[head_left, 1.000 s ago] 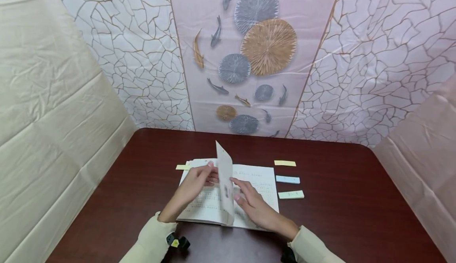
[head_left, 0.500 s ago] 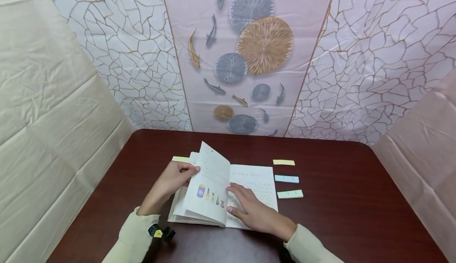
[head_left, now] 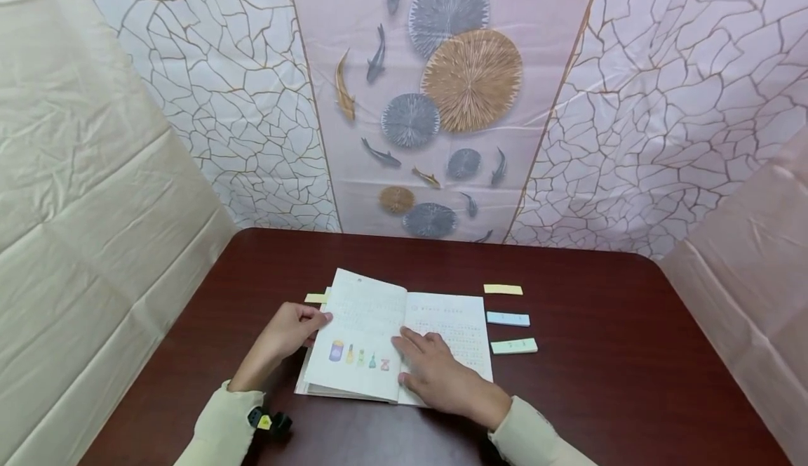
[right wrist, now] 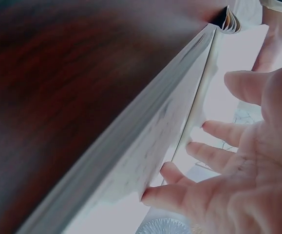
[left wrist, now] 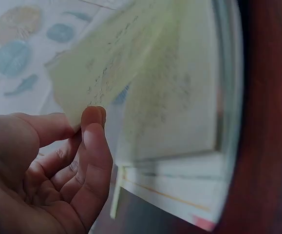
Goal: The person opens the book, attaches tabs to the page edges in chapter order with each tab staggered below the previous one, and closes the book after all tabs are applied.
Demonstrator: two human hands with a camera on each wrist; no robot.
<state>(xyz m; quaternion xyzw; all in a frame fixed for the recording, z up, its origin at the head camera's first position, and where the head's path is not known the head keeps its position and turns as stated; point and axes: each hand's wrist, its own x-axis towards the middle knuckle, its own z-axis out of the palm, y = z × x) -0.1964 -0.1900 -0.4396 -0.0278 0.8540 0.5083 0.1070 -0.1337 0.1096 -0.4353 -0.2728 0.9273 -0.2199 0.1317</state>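
An open book (head_left: 457,318) with printed text lies on the table in the head view. My left hand (head_left: 287,333) pinches the outer edge of a page (head_left: 366,311) with coloured bottle-like drawings. That page slants slightly above the left side of the book. In the left wrist view, thumb and forefinger grip the page (left wrist: 106,63), and other pages fan out beneath it. My right hand (head_left: 442,378) rests on the right page near the spine, its fingers spread and touching the paper in the right wrist view. A yellow sticky tab (head_left: 315,298) sticks out from the book's left edge.
To the right of the book, a yellow strip (head_left: 503,289), a blue strip pad (head_left: 508,318) and a green strip pad (head_left: 514,346) lie in a column on the dark red table (head_left: 618,354). A patterned cloth (head_left: 379,192) hangs behind the table.
The page stood upright between my hands, then swung left and down. My left hand took its edge and moved left with it. My right hand stayed near the spine, shifting slightly left.
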